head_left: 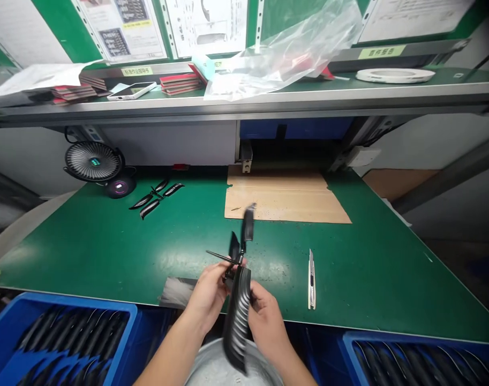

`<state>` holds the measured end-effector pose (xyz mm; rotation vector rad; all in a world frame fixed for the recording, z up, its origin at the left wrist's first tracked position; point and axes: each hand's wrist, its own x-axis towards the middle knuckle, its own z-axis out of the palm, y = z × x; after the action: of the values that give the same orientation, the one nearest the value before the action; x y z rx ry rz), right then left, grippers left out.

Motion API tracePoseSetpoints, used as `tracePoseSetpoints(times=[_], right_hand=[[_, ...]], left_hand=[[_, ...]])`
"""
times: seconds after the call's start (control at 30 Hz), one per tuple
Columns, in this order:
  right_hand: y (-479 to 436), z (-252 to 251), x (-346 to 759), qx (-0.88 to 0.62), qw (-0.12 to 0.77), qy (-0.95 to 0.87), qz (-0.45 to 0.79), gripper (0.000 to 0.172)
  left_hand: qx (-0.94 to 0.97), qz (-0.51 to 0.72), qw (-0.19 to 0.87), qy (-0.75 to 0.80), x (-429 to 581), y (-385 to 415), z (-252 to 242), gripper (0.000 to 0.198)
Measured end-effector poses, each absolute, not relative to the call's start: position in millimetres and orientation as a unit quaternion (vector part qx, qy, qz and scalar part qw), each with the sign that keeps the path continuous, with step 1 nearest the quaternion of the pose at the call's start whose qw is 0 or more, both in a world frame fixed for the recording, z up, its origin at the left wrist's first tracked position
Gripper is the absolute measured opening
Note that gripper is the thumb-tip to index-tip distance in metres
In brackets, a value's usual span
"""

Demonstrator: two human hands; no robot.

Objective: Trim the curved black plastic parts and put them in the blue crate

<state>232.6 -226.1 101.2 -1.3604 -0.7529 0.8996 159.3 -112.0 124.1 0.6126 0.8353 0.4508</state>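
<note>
A black ribbed part [237, 316], long and curved, is held on end over the near edge of the green bench [87, 246], between the two hands. A thin black runner [246, 228] is attached at its upper end; it branches upward and is blurred at the tip. The left hand [207, 296] is closed around the upper end of the part, where the runner joins it. The right hand [267, 321] is closed on the part's right side, a little lower. The lower end of the part is seen in front of a grey round container [208, 372] below the bench edge.

A grey sheet [175, 292] lies on the bench just left of the left hand. A utility knife [311, 279] is laid on the bench to the right, apart from the right hand. Farther back a cardboard sheet [284, 198] is spread flat. At the back left, small black pieces [156, 195] are scattered near a small fan [93, 161].

Below the bench edge, a left blue bin [11, 316] and a right blue bin [389, 339] are filled with more black parts. Above the bench, a shelf [268, 99] carries red stacks [180, 83], a phone [132, 90], a clear plastic bag [292, 48] and a tape roll [395, 75].
</note>
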Motion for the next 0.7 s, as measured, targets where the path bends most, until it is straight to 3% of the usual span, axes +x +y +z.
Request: tracePoseSetpoints(times=[0.1,0.2,0.3,0.4,0.57,0.7], right_hand=[[-227,98,240,-0.547,0.608,-0.403,0.411,0.024],[-231,84,257,-0.529,0.600,-0.394,0.454,0.028],[-234,77,283,-0.479,0.667,-0.284,0.494,0.039],[-233,96,308,-0.439,0.711,-0.267,0.480,0.041],[-235,141,328,-0.530,0.637,-0.406,0.385,0.026],[-241,141,332,-0.531,0.626,-0.427,0.381,0.024]], left_hand=[[0.243,0.168,0.872,0.391,158,-110,123,0.019],[0.259,0.231,0.848,0.401,152,-98,122,0.019],[0.389,0.288,0.778,0.400,143,-86,125,0.029],[0.548,0.233,0.708,0.378,137,-84,127,0.039],[0.599,0.169,0.686,0.378,139,-96,124,0.047],[0.595,0.137,0.700,0.371,140,-100,127,0.048]])
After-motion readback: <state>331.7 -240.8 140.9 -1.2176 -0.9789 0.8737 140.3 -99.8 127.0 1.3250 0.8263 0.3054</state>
